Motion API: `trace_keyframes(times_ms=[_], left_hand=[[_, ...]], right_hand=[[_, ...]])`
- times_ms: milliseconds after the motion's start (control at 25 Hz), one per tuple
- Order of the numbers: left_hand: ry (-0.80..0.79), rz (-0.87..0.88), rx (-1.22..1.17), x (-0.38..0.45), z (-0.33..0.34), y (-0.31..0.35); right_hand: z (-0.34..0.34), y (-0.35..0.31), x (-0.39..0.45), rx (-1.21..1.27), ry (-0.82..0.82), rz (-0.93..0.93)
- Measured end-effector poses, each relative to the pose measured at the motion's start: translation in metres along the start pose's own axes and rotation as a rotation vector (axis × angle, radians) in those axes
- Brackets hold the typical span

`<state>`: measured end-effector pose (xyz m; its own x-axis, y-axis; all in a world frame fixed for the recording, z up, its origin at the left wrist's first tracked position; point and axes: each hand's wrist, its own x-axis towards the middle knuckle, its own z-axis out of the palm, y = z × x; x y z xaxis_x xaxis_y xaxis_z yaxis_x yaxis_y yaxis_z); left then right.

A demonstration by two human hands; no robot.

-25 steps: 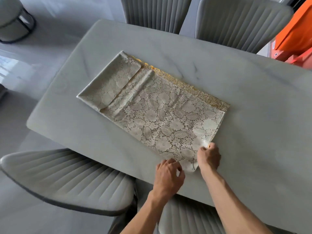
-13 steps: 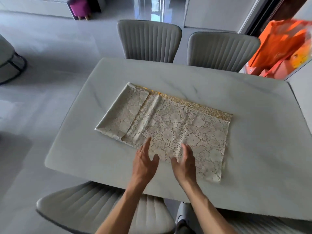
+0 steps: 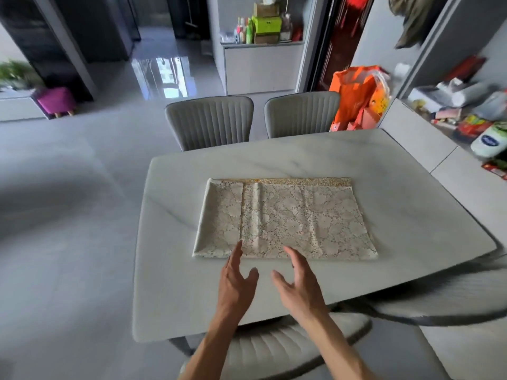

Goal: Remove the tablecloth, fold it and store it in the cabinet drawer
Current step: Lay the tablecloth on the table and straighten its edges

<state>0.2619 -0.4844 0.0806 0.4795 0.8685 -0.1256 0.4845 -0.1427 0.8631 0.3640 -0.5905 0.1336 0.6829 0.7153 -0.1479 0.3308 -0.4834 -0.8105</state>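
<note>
The tablecloth [image 3: 285,218], cream lace with a gold strip along its far edge, lies folded into a flat rectangle on the white marble table [image 3: 411,215]. My left hand [image 3: 236,281] hovers at the cloth's near edge, fingers apart, its fingertips over the near left part of the cloth. Beside it, my right hand [image 3: 299,283] is also open and held just in front of the near edge. Neither hand holds anything. No cabinet drawer can be made out for certain.
Two grey ribbed chairs [image 3: 211,119] stand at the table's far side, another chair [image 3: 274,349] right below my arms. An orange bag [image 3: 356,94] sits at the far right corner. A cluttered counter [image 3: 466,111] runs along the right. A white cabinet [image 3: 260,67] stands behind.
My hands let go of the cloth's near right corner, passed flat over the cloth, and now hover open at its near edge. The view has tilted up and pulled back from the table.
</note>
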Motion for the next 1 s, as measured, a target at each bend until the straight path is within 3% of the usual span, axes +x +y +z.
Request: trace_keyframes(times_ms=[200, 400, 480, 600, 760, 1000], left_hand=[[-0.073, 0.131, -0.007, -0.035, -0.047, -0.013], [-0.122, 0.070, 0.017, -0.082, -0.106, -0.052], [-0.169, 0.110, 0.002, -0.076, -0.128, -0.047], [-0.179, 0.149, -0.037, -0.049, -0.159, -0.048], [-0.145, 0.097, -0.077, 0.004, -0.238, -0.098], [-0.310, 0.157, -0.011, 0.142, -0.330, -0.145]], right_hand=[[0.024, -0.019, -0.050, 0.095, 0.149, -0.020], [0.071, -0.035, -0.117, 0.165, 0.146, 0.054], [0.080, -0.054, -0.126, 0.184, 0.214, 0.068], [0.104, -0.081, -0.115, 0.173, 0.240, 0.091], [0.178, -0.128, -0.081, 0.163, 0.144, 0.104], [0.282, -0.180, 0.006, 0.189, 0.236, 0.319]])
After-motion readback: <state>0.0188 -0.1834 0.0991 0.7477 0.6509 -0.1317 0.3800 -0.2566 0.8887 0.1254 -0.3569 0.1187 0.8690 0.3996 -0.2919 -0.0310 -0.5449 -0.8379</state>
